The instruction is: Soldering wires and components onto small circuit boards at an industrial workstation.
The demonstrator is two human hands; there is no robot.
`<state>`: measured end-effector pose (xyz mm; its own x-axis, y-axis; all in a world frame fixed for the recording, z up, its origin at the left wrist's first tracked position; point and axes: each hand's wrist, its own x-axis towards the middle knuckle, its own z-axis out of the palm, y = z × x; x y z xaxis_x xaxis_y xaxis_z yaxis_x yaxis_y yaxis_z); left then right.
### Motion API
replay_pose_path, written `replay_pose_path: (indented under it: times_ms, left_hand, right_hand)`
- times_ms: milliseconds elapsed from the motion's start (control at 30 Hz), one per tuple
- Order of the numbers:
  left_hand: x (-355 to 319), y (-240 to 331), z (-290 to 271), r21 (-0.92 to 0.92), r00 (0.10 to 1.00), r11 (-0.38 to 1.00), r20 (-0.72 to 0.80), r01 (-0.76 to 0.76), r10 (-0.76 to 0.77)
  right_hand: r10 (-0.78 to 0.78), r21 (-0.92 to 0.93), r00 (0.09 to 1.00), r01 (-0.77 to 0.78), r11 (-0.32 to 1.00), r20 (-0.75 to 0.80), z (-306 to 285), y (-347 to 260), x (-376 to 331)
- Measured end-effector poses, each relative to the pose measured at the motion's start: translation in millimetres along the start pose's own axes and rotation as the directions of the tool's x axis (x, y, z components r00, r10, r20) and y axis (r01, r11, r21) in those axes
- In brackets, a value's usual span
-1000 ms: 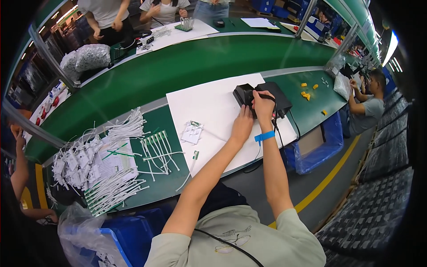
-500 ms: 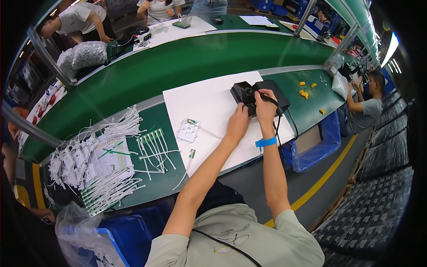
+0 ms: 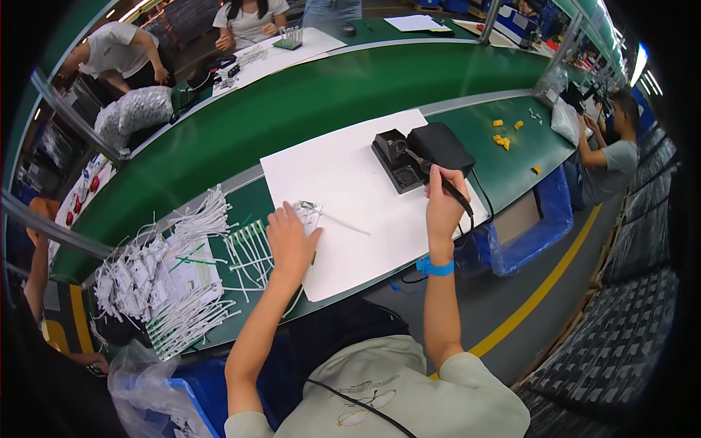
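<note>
My right hand [image 3: 444, 212] is closed around a soldering iron [image 3: 458, 196] with a black handle and cord. The iron points toward a black stand [image 3: 406, 177] on the white sheet [image 3: 350, 255]. Farther left, my left hand [image 3: 290, 244] rests with fingers stretched and thumb apart at the edge of a white plastic piece [image 3: 310, 217]. That piece carries a small green circuit board, and a white cable [image 3: 347, 224] runs off to its right. My left fingers partly cover the piece.
Left of the sheet lie white cables on green board strips [image 3: 248, 237] and a heap of white parts [image 3: 131, 281]. A black box [image 3: 442, 150] stands beside the stand. Yellow bits [image 3: 502, 141] lie right; a blue-lined bin [image 3: 537, 219] stands below. Another person [image 3: 617, 153] works at right.
My left hand has left the black stand and moved left to the white piece. My right hand has drawn back slightly toward me with the soldering iron.
</note>
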<state>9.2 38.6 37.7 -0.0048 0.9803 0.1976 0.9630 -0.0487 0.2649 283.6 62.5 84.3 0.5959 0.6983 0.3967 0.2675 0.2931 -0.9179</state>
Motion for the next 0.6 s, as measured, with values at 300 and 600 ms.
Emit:
replay_pose_path:
  times_ms: [300,600]
  left_hand:
    - [-2.6,-21.3,5.2,-0.093,0.979,0.975,0.030,-0.200,0.204]
    - [15.6,-39.0,0.1,-0.278,0.939,0.908,0.049,-0.314,0.339]
  right_hand:
    - [0.101,0.311,0.994,-0.112,0.944,0.053,3.7,12.6,5.1]
    - [0.126,0.294,0.975,-0.176,0.939,0.183,27.4,17.4,4.4]
